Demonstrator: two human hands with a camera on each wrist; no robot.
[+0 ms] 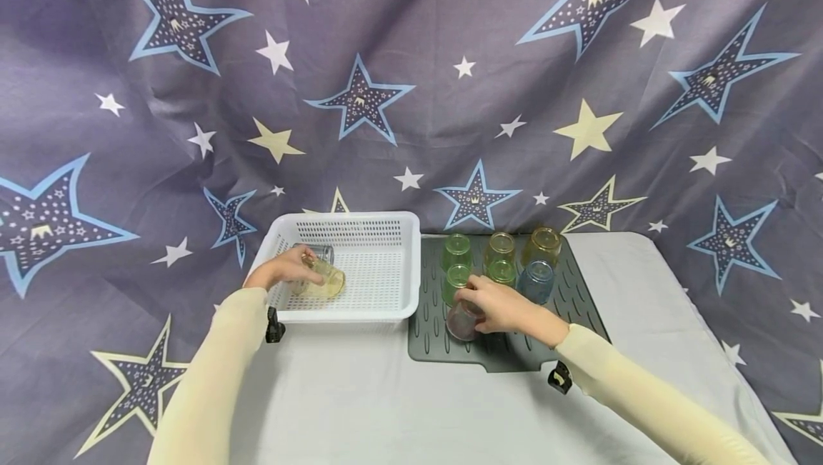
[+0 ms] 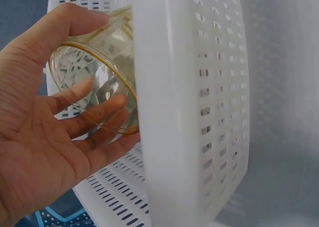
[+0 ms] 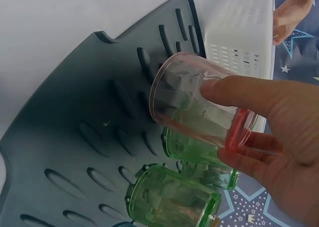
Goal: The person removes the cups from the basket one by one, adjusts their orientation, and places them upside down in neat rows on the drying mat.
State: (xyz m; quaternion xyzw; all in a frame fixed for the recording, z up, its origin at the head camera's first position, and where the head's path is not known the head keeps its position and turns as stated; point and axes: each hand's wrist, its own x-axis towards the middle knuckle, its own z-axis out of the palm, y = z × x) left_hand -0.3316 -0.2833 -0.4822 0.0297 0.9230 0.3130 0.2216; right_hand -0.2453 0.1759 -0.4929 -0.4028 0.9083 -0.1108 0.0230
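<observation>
Inside the white basket (image 1: 376, 313), my left hand (image 1: 289, 268) grips a yellow glass (image 1: 331, 283) lying on its side; the thumb is on its outer wall (image 2: 112, 30) and the rim faces the palm. A greyish glass (image 1: 325, 253) lies just behind it, partly hidden. My right hand (image 1: 498, 306) holds a pink glass (image 1: 460, 323) by its base end, thumb on one side and fingers on the other. The rim of this pink glass (image 3: 184, 90) points down toward the dark drying mat (image 1: 437, 345); whether it touches cannot be told. A green glass (image 1: 455, 281) stands right behind it.
More upturned glasses stand on the mat: green ones (image 1: 457, 247) (image 1: 501, 271), amber ones (image 1: 500, 243) (image 1: 546, 240) and a blue one (image 1: 536, 283). The basket's right wall adjoins the mat's left edge. A star-patterned curtain (image 1: 411, 129) hangs behind the white-covered table (image 1: 373, 408).
</observation>
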